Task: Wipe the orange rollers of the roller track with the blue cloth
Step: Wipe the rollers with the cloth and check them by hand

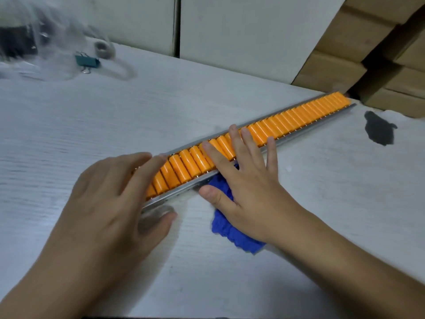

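Observation:
The roller track [287, 137], a metal rail filled with several orange rollers [299, 116], lies diagonally on the white table from near left to far right. My left hand [110, 201] rests over its near end, fingers spread on the rollers, thumb on the table beside the rail. My right hand [243, 180] lies flat with its fingers across the rollers at mid-track. Its palm presses the crumpled blue cloth [232, 231] down on the table just beside the rail; the thumb touches the cloth's edge. Most of the cloth is hidden under the hand.
A green binder clip [87, 62], a grey tape roll [103, 50] and clear plastic wrapping [34, 42] lie at the far left. Cardboard boxes [379, 54] are stacked at the far right. A dark patch [378, 130] marks the table near the track's far end.

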Demonstrator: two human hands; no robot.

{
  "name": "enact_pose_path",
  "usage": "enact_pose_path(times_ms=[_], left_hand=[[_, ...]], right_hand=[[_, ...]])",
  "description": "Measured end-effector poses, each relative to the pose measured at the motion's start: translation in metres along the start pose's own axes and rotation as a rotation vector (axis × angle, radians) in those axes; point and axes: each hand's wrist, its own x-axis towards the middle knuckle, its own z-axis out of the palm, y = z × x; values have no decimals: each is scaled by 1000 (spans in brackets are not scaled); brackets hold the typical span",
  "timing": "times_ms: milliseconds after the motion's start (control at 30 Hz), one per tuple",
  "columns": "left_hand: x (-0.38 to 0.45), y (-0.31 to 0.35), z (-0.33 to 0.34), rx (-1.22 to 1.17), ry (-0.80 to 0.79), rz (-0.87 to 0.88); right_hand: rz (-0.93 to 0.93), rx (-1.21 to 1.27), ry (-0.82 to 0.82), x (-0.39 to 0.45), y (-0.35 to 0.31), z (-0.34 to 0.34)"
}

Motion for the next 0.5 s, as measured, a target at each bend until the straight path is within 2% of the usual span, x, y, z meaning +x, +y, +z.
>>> enact_pose_path(times_ms=[267, 500], left_hand=[[61, 25, 2, 259, -181, 180], [70, 22, 9, 211, -236, 191]], right_hand=[[35, -7, 3, 1, 23, -6], [77, -19, 23, 2, 42, -6]])
